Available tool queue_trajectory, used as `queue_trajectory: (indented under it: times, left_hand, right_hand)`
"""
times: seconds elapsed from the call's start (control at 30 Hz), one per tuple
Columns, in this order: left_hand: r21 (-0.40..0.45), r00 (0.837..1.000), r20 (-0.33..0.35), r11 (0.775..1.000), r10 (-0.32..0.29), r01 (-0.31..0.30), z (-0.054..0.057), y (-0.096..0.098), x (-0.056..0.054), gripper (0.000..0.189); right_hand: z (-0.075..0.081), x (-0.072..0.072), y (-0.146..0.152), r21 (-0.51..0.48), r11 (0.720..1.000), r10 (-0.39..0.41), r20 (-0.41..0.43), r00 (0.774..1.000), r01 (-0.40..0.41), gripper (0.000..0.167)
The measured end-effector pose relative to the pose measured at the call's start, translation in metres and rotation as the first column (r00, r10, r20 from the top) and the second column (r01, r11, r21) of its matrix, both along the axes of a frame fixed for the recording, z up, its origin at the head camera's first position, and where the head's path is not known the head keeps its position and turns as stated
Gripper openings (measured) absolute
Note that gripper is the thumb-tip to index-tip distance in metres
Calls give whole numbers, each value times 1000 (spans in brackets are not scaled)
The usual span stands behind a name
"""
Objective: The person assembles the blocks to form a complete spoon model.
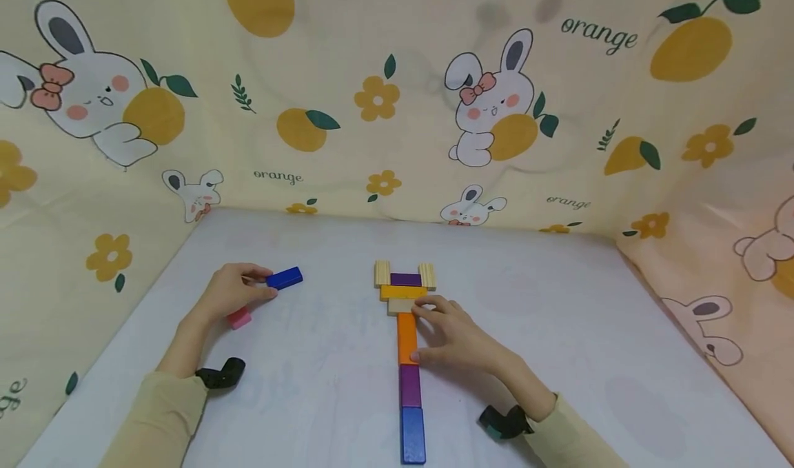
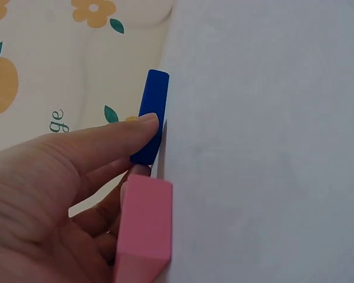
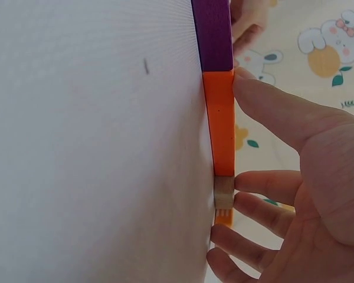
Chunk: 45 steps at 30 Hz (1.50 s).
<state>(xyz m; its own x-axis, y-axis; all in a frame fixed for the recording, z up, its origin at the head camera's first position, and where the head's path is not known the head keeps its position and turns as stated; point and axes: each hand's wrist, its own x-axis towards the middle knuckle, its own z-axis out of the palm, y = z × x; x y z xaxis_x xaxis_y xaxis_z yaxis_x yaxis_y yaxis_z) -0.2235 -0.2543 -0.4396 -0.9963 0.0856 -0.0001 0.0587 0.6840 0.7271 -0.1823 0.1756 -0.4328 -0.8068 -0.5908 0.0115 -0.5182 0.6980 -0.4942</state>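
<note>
In the head view, my left hand pinches a dark blue wooden block between thumb and fingers, at the left of the table. A pink block lies beside that hand, partly hidden by it; it shows large in the left wrist view. My right hand is at the right side of a column of blocks. Its thumb touches the orange block, and fingertips rest at the plain wood block. A purple block and a lighter blue block continue the column nearer me.
Beyond the plain block lies a yellow-orange block set crosswise. Past it, a dark purple block sits between two pale ribbed blocks. A patterned cloth hangs behind the white tabletop.
</note>
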Motion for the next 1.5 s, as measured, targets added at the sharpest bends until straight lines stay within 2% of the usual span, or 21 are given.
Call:
queue_trajectory:
  times: [0.23,0.73,1.03,1.3,1.5]
  left_hand:
    - [-7,1000,-1,1000,-1,1,0,2,-3,46]
    - [-17,1000,0,1000,17,-17,-4,-4,0,47]
    - [-27,999,-44,1000,4,-5,-5,-4,-1,44]
    - [-44,999,-35,999,2,-3,-4,-3,-1,44]
    - [-14,998,-52,1000,19,-19,0,0,1,46]
  right_hand:
    - [3,-1,1,2,1000,-6,6,1000,6,79]
    - [1,-1,0,5,1000,-3,16,1000,3,80]
    - [-2,0,2,-9,1000,4,-3,1000,-4,80]
    - [-2,1,1,-8,1000,9,6,1000,-8,80]
    - [0,1,0,0,1000,10,-5,1000,-10,78]
